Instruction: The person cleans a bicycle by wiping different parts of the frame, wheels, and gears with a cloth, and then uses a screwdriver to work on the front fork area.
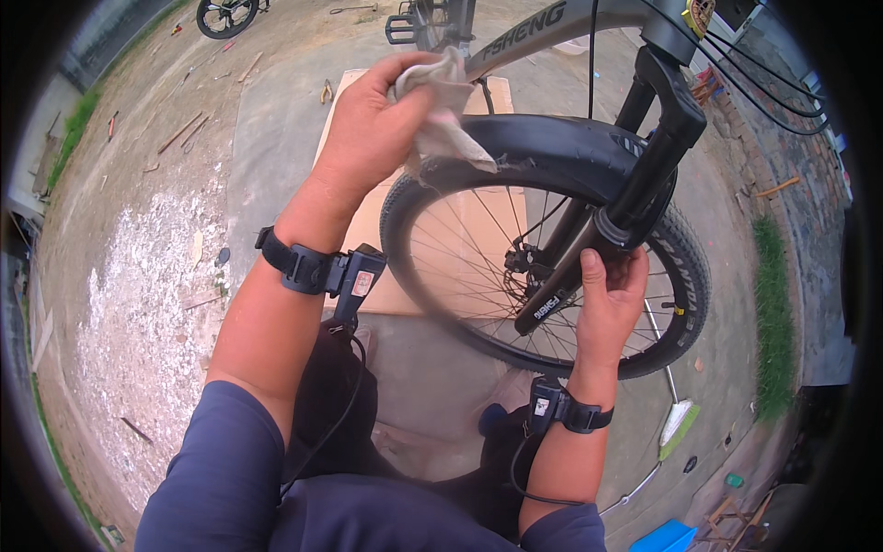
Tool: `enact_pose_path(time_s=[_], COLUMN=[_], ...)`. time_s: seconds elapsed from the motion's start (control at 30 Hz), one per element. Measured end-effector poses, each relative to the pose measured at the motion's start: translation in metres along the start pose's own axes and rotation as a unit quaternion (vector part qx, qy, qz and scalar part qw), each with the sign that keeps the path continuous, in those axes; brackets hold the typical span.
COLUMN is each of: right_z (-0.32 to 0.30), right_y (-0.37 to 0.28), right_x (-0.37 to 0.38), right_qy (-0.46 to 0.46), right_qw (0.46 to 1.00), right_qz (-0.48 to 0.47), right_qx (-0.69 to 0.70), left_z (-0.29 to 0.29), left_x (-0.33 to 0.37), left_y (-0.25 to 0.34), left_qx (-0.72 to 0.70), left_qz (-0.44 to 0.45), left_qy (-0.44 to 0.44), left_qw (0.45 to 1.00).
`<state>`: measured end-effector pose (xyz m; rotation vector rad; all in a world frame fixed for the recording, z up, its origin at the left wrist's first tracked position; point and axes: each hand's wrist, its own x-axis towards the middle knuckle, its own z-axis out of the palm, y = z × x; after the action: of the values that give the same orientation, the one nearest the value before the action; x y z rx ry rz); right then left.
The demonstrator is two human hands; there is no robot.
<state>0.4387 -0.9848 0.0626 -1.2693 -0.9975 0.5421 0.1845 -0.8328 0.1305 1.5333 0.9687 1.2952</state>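
My left hand (377, 124) is closed on a crumpled, pale, stained cloth (441, 115). The cloth hangs at the rear end of the black front mudguard (552, 147), above the bicycle's front wheel (391, 239). Lower and to the right, my right hand (612, 299) grips the black fork leg (596, 253), with the thumb on its near side; the other fingers are partly hidden. A grey bicycle frame (524, 37) runs across the top of the view. Each wrist carries a black strap with a small cabled device.
A sheet of cardboard (372, 294) lies under the wheel. Pliers (326, 91) rest on the ground at the upper left. To the right are a green-and-white brush (679, 429) and a blue plastic item (664, 536). Another bicycle wheel (226, 13) shows at the top left.
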Motion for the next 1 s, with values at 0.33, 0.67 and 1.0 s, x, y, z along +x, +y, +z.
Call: enact_pose_path(time_s=[0.33,0.67,1.0], right_z=[0.0,0.0,0.001], right_y=[0.001,0.002,0.007], right_x=[0.0,-0.001,0.0], right_qy=[0.002,0.008,0.013], right_qw=[1.0,1.0,1.0], right_qz=[0.001,0.01,0.013], right_qx=[0.0,-0.007,-0.011], left_z=[-0.035,-0.04,-0.039], left_x=[-0.006,0.005,0.016], left_y=[-0.055,-0.048,-0.035], left_qx=[-0.225,-0.405,-0.395], left_qz=[-0.253,-0.195,-0.149], left_qy=[0.023,0.059,0.068], left_qw=[0.941,0.892,0.904])
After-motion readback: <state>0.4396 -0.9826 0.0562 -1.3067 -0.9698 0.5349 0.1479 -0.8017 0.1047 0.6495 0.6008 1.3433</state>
